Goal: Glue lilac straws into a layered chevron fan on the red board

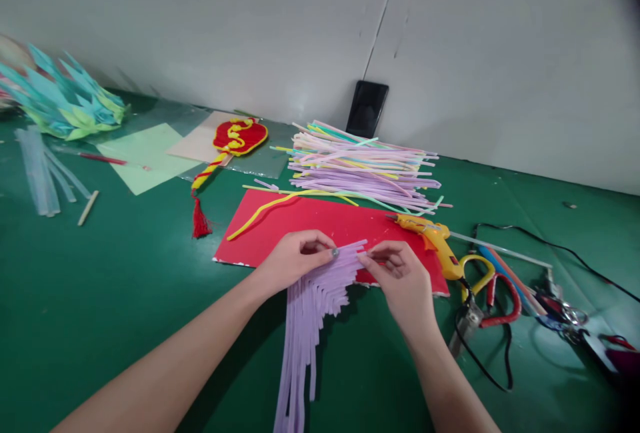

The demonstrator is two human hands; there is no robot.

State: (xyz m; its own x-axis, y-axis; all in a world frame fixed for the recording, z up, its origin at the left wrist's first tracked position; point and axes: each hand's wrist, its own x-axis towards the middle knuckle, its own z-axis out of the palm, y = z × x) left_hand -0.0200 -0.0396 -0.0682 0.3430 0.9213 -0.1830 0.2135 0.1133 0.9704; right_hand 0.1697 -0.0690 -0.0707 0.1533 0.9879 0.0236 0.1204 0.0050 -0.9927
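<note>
A weave of lilac pipe cleaners [305, 313] hangs from my hands, its loose strands trailing down toward me over the green table. My left hand [295, 258] pinches its upper left part between thumb and fingers. At the upper right edge, the thumb and fingertips of my right hand [400, 273] close on the short strand ends. Beneath and behind the weave lies a red board [300, 219] with a worn white edge. One yellow pipe cleaner [265, 209] rests across that board.
Behind the board lies a pile of pastel pipe cleaners [360, 166], with a phone [367, 109] leaning on the wall. To the right are a yellow glue gun [433, 239], scissors [507, 299] and a black cord. A red-and-yellow fan [240, 137], paper sheets [145, 153] and glue sticks [37, 173] lie left.
</note>
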